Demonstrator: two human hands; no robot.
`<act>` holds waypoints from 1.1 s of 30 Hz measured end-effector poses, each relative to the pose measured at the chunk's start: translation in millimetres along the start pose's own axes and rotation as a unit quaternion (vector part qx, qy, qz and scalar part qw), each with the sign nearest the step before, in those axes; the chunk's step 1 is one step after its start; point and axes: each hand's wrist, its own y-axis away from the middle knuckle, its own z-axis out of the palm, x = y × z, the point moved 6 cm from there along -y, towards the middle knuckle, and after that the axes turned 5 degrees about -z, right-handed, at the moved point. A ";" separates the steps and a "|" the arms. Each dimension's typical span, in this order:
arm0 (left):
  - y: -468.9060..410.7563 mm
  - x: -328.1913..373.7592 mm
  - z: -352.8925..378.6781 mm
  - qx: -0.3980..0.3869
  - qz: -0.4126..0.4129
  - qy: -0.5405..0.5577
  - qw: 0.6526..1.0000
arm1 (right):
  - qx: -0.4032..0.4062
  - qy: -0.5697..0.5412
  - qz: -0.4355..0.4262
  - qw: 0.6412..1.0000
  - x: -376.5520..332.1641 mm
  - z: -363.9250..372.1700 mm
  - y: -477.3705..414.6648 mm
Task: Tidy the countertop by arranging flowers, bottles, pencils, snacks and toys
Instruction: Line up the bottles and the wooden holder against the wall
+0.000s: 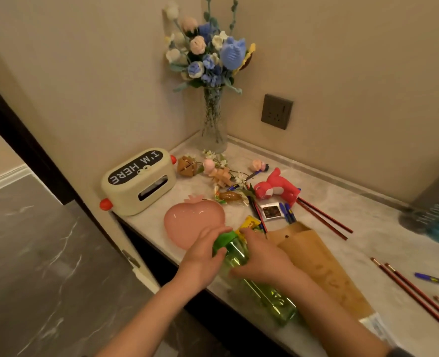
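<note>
A green bottle (264, 295) lies on its side at the front edge of the surface (342, 191), its top pointing toward a pink dish (190, 225). Left hand (200, 258): fingers clamped round the green cap (222, 240). Right hand (262, 261): fingers curled over the bottle's shoulder, gripping it (thumb side hidden). A brown paper bag (321, 264) lies just beside the bottle. A red toy (277, 189) and loose pencils (324, 217) lie farther back; a vase of flowers (213, 119) stands in the corner.

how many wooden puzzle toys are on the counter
2: a dark wooden puzzle beside the tissue box, a pale wooden puzzle among the loose flowers. More could hide under clutter.
</note>
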 end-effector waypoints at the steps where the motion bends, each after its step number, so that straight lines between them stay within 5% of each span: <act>1: -1.7 0.1 -0.2 -0.012 0.009 -0.010 1.000 | 0.005 0.001 0.010 1.000 0.0 2.0 -0.3; 5: -14.2 7.5 -7.6 -0.031 0.051 -0.023 0.998 | 0.031 -0.048 0.025 0.998 -2.3 -7.9 0.6; 9: -33.0 31.0 -21.5 -0.029 0.038 0.108 0.993 | 0.089 -0.208 0.052 0.973 1.1 -41.5 7.4; 19: -49.8 150.5 59.2 -0.239 0.012 0.266 0.934 | 0.261 -0.546 0.004 0.796 60.6 -131.6 70.1; 25: -42.8 204.2 137.7 -0.279 0.089 0.217 0.931 | 0.348 -0.519 0.043 0.780 133.5 -160.8 122.0; 33: -42.6 274.5 246.6 -0.290 0.182 0.174 0.923 | 0.418 -0.349 0.102 0.832 229.1 -192.5 204.2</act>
